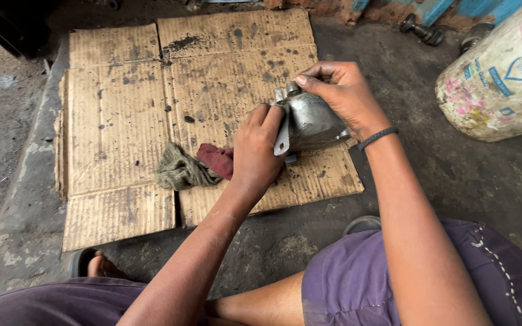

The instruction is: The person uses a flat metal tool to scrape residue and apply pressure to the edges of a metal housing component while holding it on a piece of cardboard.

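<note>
Between both hands, dull grey metal housing

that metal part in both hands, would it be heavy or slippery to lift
The metal part looks like thick cast metal, so probably heavy for its size and rigid. Both the left hand and right hand grip it, which fits that. Its dull, grimy sheen suggests it may be somewhat slippery.

Left hand and right hand grip metal housing (above cardboard).

Stained cardboard, white drum, bolts.
</note>
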